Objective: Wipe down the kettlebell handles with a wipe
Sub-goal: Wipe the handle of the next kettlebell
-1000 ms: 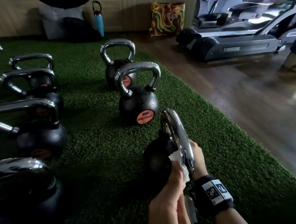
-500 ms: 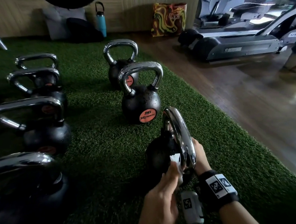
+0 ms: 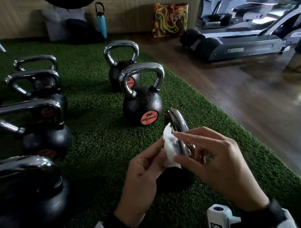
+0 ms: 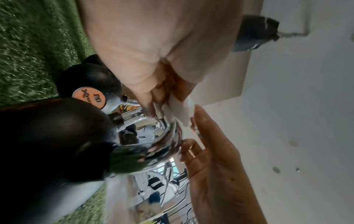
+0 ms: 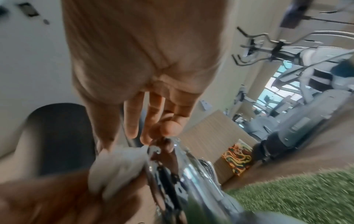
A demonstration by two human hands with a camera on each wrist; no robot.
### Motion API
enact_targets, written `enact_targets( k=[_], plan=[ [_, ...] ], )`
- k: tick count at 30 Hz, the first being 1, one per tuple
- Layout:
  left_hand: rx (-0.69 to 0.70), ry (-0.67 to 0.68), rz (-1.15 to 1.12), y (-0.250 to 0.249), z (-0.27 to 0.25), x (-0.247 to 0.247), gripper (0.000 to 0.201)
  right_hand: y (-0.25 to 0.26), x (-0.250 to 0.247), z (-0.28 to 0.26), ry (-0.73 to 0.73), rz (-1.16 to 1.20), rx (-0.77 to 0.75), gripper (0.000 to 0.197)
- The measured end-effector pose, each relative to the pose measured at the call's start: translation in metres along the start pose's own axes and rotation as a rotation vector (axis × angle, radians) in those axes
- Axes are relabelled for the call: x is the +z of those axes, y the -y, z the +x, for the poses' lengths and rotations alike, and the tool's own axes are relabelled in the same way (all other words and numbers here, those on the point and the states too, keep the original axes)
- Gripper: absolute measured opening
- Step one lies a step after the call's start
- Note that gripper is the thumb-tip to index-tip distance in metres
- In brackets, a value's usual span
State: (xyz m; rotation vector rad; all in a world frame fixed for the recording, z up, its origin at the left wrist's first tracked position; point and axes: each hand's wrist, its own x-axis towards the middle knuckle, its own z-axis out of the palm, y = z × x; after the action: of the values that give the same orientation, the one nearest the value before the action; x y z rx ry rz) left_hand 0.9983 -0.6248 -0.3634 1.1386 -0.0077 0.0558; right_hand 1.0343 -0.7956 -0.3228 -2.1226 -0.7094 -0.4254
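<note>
change: both hands lifted from low on the near kettlebell's chrome handle [image 3: 177, 127] to its upper part; right hand [image 3: 220, 164] was wrapped behind the handle, now off it, reaching for the wipe.
left hand [image 3: 142, 172]: pinches the white wipe [image 3: 170, 149] against the handle's left side.
right hand: fingers loosely spread, thumb and forefinger tips at the wipe's edges; a firm pinch not evident.
near kettlebell [image 3: 173, 178]: directly under both hands, on the green turf [image 3: 101, 148], handle edge-on.
read: looks like refolding or handing over the wipe; this handle probably nearly done.
next kettlebell [image 3: 142, 105]: just beyond the hands, droplets on handle and body.
further: third kettlebell [image 3: 122, 61] behind it; more kettlebells left of the left hand.
</note>
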Motion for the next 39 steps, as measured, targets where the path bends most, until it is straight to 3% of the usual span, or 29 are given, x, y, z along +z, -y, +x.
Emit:
enact_targets(
  k=[3,8,13,15,18,19,21,23,25,28,33,36,39],
  plan=[
    [-0.013,0.104,-0.056,-0.007,0.006,0.0,0.033,0.001,-0.001,0.009,0.009,0.025,-0.013,0.053],
    [0.017,0.262,0.0,-0.019,0.01,-0.003,0.059,0.0,-0.009,0.02,-0.059,-0.007,-0.063,0.042],
    [0.013,0.29,-0.045,-0.02,0.012,0.001,0.066,-0.002,-0.007,0.024,-0.131,0.015,-0.037,0.023],
    [0.035,0.232,-0.002,-0.02,0.014,0.004,0.07,-0.006,-0.012,0.022,-0.168,0.041,-0.001,0.023],
    [0.076,0.017,0.357,0.001,0.021,-0.01,0.093,-0.021,-0.02,0.016,-0.297,0.231,0.141,0.026],
    [0.057,0.015,0.503,0.009,0.023,-0.015,0.101,-0.028,-0.021,0.013,-0.351,0.313,0.198,0.026],
    [-0.048,0.156,0.759,0.028,0.026,-0.019,0.12,-0.04,-0.02,0.008,-0.442,0.405,0.29,0.022],
    [-0.067,0.244,1.009,0.053,0.031,-0.015,0.142,-0.052,-0.017,0.003,-0.474,0.42,0.361,0.017],
    [0.009,0.163,1.219,0.076,0.037,-0.003,0.153,-0.063,-0.015,0.0,-0.454,0.43,0.417,0.018],
    [0.135,-0.019,1.341,0.096,0.045,0.002,0.135,-0.075,-0.01,-0.003,-0.411,0.45,0.505,0.017],
    [0.269,-0.027,1.341,0.102,0.051,-0.007,0.122,-0.087,0.002,-0.005,-0.388,0.418,0.576,0.016],
    [0.277,0.092,1.248,0.095,0.064,-0.021,0.116,-0.094,0.012,-0.005,-0.406,0.384,0.632,0.017],
    [0.28,0.288,1.08,0.072,0.078,-0.042,0.095,-0.1,0.03,-0.006,-0.402,0.344,0.688,0.019]
  ],
)
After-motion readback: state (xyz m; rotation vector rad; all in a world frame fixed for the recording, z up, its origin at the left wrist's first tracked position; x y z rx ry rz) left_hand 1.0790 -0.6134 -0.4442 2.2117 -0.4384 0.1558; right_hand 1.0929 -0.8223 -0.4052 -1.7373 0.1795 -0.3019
